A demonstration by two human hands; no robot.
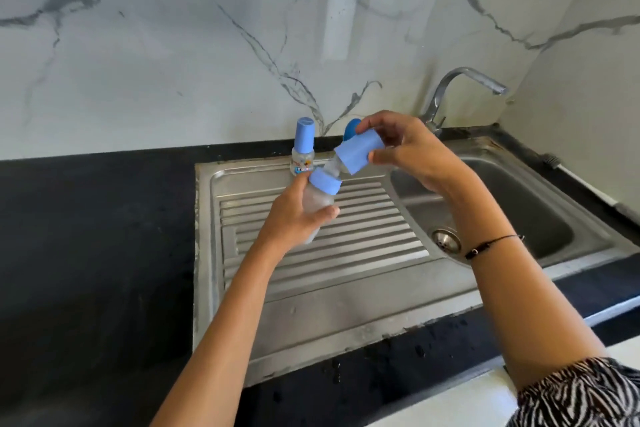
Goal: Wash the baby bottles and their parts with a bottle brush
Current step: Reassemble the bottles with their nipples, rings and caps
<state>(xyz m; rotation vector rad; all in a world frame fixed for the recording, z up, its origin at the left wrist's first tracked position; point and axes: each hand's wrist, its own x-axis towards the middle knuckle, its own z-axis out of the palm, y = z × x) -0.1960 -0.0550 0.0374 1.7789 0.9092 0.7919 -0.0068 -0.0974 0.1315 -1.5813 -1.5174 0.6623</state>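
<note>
Tilting a frosted baby bottle (317,206) above the drainboard (346,236), the left hand (294,215) wraps its body while the right hand (412,152) pinches the blue cap (358,152) just off the teat (apparently freeing parts for washing); a second capped bottle (304,149) stands at the drainboard's back edge.

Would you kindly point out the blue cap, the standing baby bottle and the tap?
blue cap (358,152), head view, its side wall.
standing baby bottle (303,159), head view, its clear body.
tap (462,74), head view, its curved spout.
</note>
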